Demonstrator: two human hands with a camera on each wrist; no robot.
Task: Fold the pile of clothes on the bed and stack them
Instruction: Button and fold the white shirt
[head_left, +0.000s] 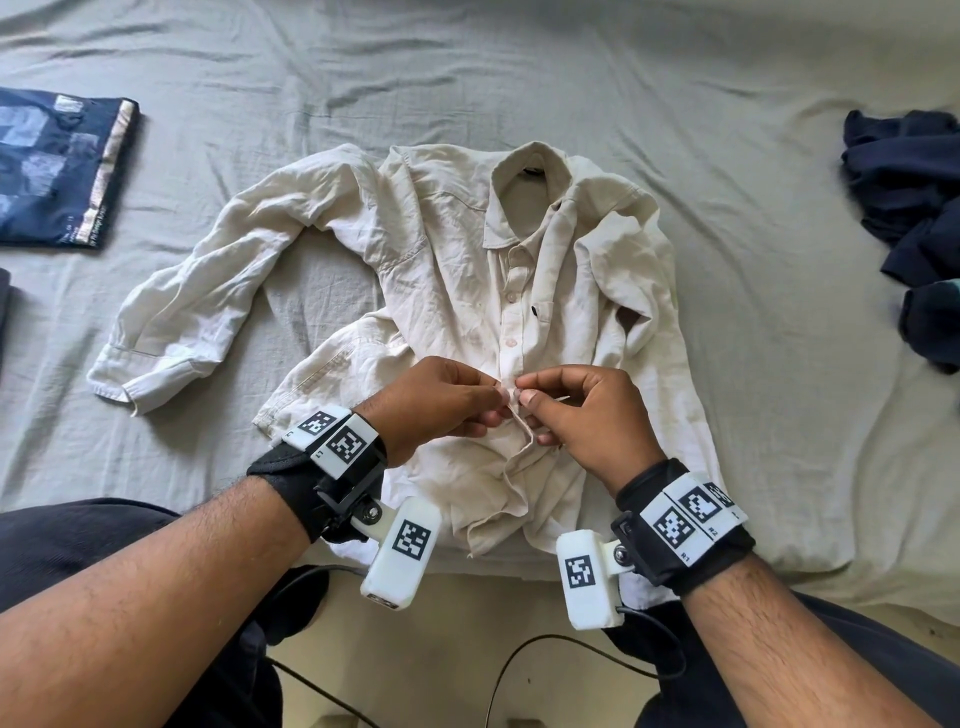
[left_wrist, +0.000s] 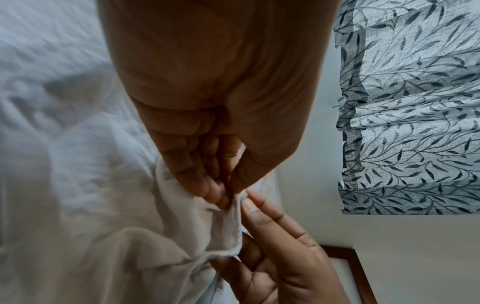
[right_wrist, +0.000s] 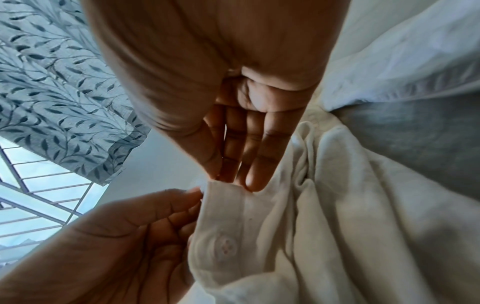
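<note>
A cream button-up shirt (head_left: 457, 270) lies face up on the grey bed sheet (head_left: 519, 67), collar away from me, its left sleeve (head_left: 197, 291) spread out to the side. Both hands meet at the button placket low on the shirt front. My left hand (head_left: 447, 400) pinches one edge of the placket (left_wrist: 228, 226) between thumb and fingers. My right hand (head_left: 576, 410) pinches the other edge beside it. In the right wrist view a button (right_wrist: 225, 246) shows on the placket strip below my right fingertips (right_wrist: 253, 183).
A folded dark blue patterned garment (head_left: 57, 166) lies at the left of the bed. A heap of unfolded dark navy clothes (head_left: 914, 218) sits at the right edge. Cables (head_left: 519, 670) run over the floor near my knees. A leaf-print curtain (left_wrist: 415, 102) hangs beyond.
</note>
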